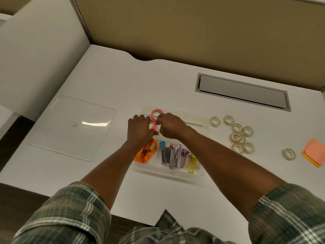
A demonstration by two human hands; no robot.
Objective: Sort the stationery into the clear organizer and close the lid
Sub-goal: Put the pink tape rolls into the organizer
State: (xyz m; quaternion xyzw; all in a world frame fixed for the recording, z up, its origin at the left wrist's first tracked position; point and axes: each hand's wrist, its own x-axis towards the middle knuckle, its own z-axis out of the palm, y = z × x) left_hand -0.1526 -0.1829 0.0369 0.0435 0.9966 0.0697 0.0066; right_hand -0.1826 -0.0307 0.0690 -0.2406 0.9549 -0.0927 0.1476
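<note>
The clear organizer (202, 120) sits open at the middle of the white desk. Both hands are over its far left compartment. My left hand (139, 129) grips a pink tape roll (153, 125). My right hand (169, 125) pinches the same roll from the right. A second pink roll (157, 113) lies just beyond them in that compartment. The near compartments hold an orange item (147, 152), several metal clips (171, 154) and small coloured tubes (188, 158). The clear lid (73, 127) lies flat on the desk to the left.
Several clear tape rolls (236, 132) lie loose right of the organizer, one more (289, 154) farther right. Orange sticky notes (314, 152) sit near the right edge. A grey cable hatch (242, 92) is set into the desk at the back right. Partition walls enclose the back and left.
</note>
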